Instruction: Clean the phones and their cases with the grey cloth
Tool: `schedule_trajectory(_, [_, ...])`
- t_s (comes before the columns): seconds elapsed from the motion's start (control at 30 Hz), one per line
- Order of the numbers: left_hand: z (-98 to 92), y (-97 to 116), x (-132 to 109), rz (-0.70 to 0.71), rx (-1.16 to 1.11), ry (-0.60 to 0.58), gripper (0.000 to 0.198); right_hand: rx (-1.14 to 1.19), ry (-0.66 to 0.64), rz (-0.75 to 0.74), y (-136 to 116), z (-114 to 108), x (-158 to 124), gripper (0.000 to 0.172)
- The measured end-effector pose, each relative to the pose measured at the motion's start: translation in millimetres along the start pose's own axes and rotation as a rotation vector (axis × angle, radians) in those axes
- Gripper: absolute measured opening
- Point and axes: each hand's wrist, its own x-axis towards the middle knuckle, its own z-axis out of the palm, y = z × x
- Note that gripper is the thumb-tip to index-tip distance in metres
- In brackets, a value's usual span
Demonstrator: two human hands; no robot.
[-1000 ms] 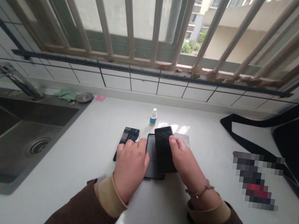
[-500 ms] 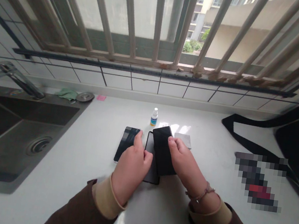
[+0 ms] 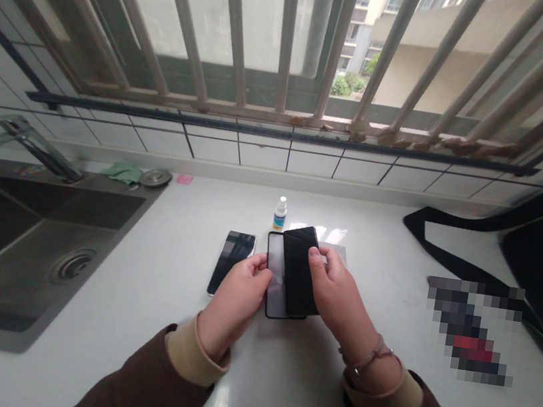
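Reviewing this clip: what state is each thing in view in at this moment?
Left hand: fingers at the panel's left edge, grip unclear.
Right hand: holding the black device.
Black device: lying over the framed panel, tilted slightly.
Framed panel: pale face up, partly covered.
Phone: flat on the counter, screen up and dark.
Bottle: upright, capped.

The person wears a dark brown long-sleeved top (image 3: pixel 140 380) with pale beige ribbed knit cuffs (image 3: pixel 197 351). A thin braided cord bracelet (image 3: pixel 368 358) circles the right wrist (image 3: pixel 368 375).
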Motion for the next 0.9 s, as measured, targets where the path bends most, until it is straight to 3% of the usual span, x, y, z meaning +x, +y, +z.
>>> schedule_trajectory(0.23, [15.6,12,-12,-0.150,-0.232,0.003,0.036,-0.047,-0.015,-0.033,-3,7,-7,0.057])
schedule_trajectory(0.5, [16.1,10,-11,-0.123,-0.276,0.018,0.032,-0.262,-0.006,-0.156,-3,9,-12,0.052])
schedule_trajectory(0.9, [15.3,6,-10,-0.108,-0.314,0.038,0.025,-0.626,0.143,-0.327,-15,-3,-22,0.055])
